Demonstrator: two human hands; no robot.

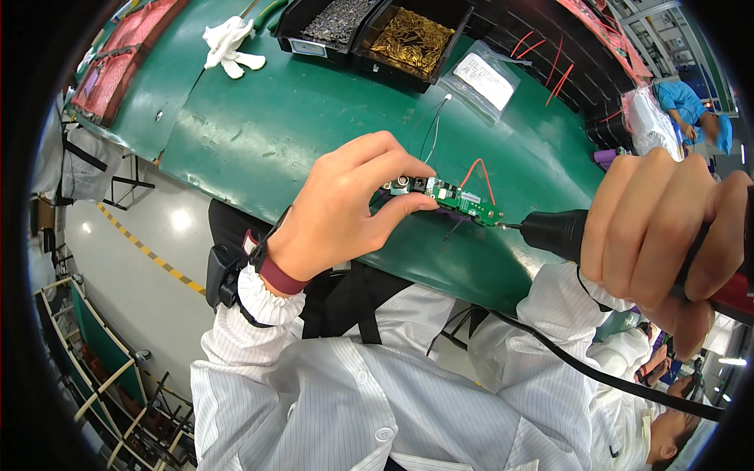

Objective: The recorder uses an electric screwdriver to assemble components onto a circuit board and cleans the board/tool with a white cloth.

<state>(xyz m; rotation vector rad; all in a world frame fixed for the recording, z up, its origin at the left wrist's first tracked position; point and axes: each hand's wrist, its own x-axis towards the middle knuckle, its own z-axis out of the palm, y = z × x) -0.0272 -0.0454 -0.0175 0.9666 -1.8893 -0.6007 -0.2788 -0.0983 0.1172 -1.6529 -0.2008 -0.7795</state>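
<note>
— Head view, just off centre toward 2 o'clock: where is the piece, and what has hold of it?
— Narrow green circuit board (463,202), above the green bench (259,133). Left hand (334,200) pinches its 9 o'clock end, thumb and forefinger parted only by the board. Right hand (656,228), at 3 o'clock, has its fingers wrapped around a black-nosed driver (554,233); the tip points at the board's far end. Contact: cannot tell.
— Expected handling?
— Judgement: very light; stiff along its length but brittle if bent; smooth edges could slip. Small components look easy to knock.
— Best hold?
— Bare long edges or the end now pinched, I'd judge, lightly, clear of soldered parts. Avoid lifting by the red wire (475,163) looping toward 12 o'clock; its joint is probably weak.
— Surroundings?
— Bin of brass-coloured pieces (410,43) at 12 o'clock, clear bag (483,78) at 1, white glove (230,47) at 11.
</note>
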